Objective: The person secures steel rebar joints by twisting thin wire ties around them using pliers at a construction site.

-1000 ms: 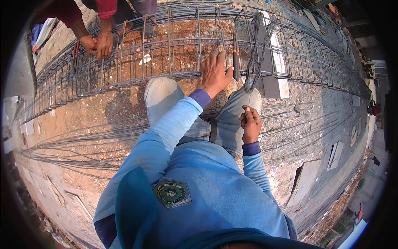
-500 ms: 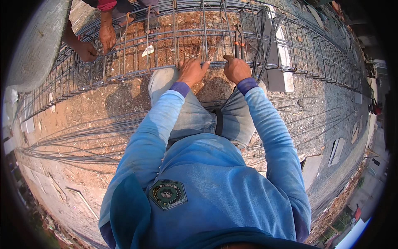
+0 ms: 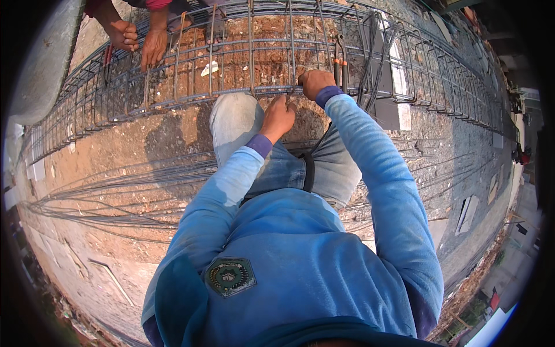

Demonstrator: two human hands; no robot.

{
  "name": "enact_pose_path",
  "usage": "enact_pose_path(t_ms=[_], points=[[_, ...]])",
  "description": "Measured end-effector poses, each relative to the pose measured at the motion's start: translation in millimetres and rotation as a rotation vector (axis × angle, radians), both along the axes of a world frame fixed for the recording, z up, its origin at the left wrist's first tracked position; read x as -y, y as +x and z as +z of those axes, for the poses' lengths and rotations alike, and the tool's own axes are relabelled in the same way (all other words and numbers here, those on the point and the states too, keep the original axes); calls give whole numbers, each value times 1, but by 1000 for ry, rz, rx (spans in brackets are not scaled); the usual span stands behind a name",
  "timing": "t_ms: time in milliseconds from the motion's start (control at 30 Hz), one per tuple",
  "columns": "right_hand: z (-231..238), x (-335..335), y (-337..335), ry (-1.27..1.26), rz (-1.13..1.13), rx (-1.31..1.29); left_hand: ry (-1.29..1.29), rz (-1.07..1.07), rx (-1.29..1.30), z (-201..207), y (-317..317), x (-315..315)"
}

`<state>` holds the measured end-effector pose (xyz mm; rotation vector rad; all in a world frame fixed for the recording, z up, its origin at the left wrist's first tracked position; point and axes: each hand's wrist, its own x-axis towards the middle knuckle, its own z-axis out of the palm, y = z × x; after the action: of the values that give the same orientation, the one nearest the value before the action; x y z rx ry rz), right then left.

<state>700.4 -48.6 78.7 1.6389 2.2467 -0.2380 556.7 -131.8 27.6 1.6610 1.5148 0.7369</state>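
Note:
A long rebar cage [image 3: 291, 49] of ribbed bars and square stirrups lies across in front of my knees. Over its near bar, beside a stirrup, my right hand [image 3: 316, 84] is closed with fingers curled. Whatever it grips is hidden under the fingers. Just below that bar, above my thighs, my left hand [image 3: 278, 118] is closed, thumb and fingertips drawn together toward the same stirrup corner. Anything in this pinch is too small to make out. Orange-handled pincers [image 3: 340, 61] rest upright against the cage, right next to my right hand.
A co-worker's two hands [image 3: 153, 49] are at the cage's far left, near red-handled pliers [image 3: 107, 55]. A bundle of thin wires [image 3: 370, 69] hangs over the cage by a pale board [image 3: 400, 87]. Loose rods [image 3: 115, 188] lie behind my legs. A sheet [image 3: 49, 63] juts in at upper left.
My left hand has come off the near bar, down toward my lap. My right hand has shifted left along the bar. The co-worker's left-side hand has lifted up and away.

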Motion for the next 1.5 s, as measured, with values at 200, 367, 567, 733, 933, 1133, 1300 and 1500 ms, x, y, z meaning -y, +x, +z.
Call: enact_pose_path(t_ms=[200, 367, 567, 733, 933, 1133, 1300, 1500], points=[[8, -3, -4, -57, 10, -99, -779, 398, 809, -34, 19, -26], [4, -4, -8, 9, 27, 42, -797, 377, 633, -28, 18, -31], [0, -6, 3, -15, 118, -71, -860, 284, 814, -24, 22, -29], [18, -5, 10, 49, 9, -59, -772, 228, 722, -30, 3, -24], [6, 4, -1, 67, -31, -160, -878, 174, 659, -7, 5, -16], [12, 1, 0, 77, 79, -175, -780, 221, 751, -4, 1, -17], [-1, 3, 5, 132, -92, -194, -683, 113, 565, 9, 0, -16], [-16, 19, -5, 122, -213, -446, -537, 18, 419, 14, -8, -15]])
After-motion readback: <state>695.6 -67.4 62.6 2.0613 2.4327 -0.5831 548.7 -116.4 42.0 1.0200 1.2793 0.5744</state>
